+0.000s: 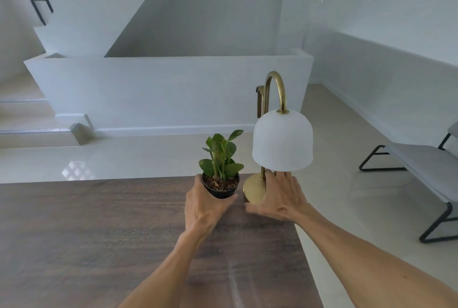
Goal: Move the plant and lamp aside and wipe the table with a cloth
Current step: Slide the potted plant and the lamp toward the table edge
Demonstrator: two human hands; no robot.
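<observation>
A dark wood-grain table [99,233] fills the lower left, with pale glossy floor tiles [124,159] beyond its far edge and a grey bench on black metal legs [426,173] well apart to the right. At the table's far right corner stand a small green leafy plant in a black pot [221,178] and, just beside it, a brass gooseneck lamp with a white dome shade [282,141]. The left hand [205,208] wraps around the pot's near side, gripping it. The right hand [282,196] reaches under the shade, fingers spread loosely against the lamp's stem and round base; whether it grips cannot be told.
</observation>
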